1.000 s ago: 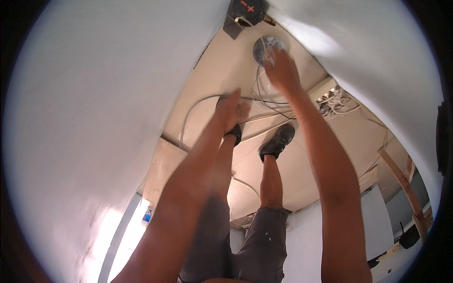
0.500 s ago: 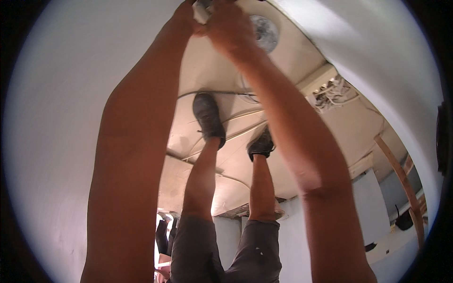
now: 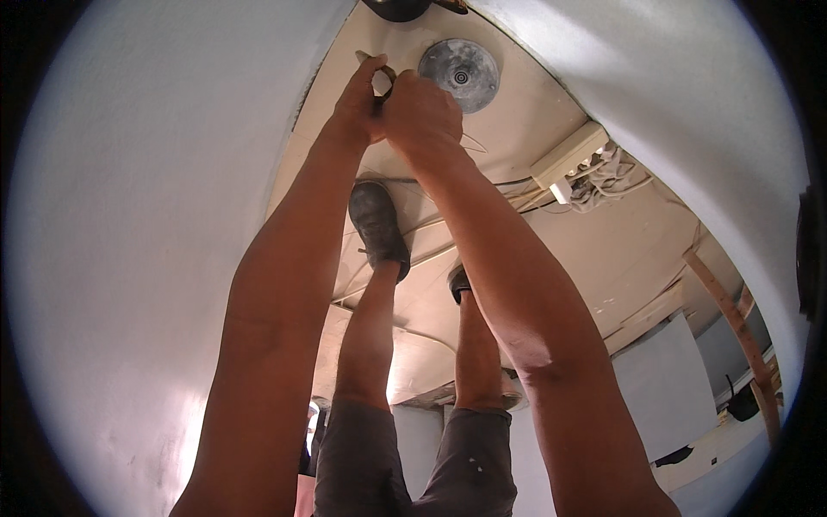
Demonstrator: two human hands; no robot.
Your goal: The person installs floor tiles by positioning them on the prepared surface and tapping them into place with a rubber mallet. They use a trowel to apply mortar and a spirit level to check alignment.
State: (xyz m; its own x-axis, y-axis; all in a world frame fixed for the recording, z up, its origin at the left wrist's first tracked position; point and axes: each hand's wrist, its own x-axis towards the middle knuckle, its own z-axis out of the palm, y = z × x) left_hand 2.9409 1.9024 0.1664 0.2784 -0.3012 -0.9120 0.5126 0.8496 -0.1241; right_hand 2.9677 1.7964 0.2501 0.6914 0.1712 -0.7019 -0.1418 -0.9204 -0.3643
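Observation:
My left hand (image 3: 360, 99) and my right hand (image 3: 420, 110) are together near the top of the view, fingers closed. Between them is a small item with a dark curved edge and a pale middle (image 3: 382, 84); the fingers cover most of it, and I cannot make out its kind. A pale tip sticks up by the left fingers. Just beyond my right hand, a round grey disc with a ringed centre (image 3: 460, 77) lies on the beige floor.
A dark rounded object (image 3: 396, 7) sits at the top edge. To the right lies a pale power strip (image 3: 570, 157) with bundled white cables (image 3: 607, 181). Thin cables cross the floor by my dark shoes (image 3: 377, 220). A pale wall (image 3: 146, 215) rises at left, a wooden strip (image 3: 732, 319) at right.
Both hands have come down and nearer to me, still together. The disc and the dark rounded object show more fully, and the pale block-like thing seen earlier at the hands no longer shows clearly.

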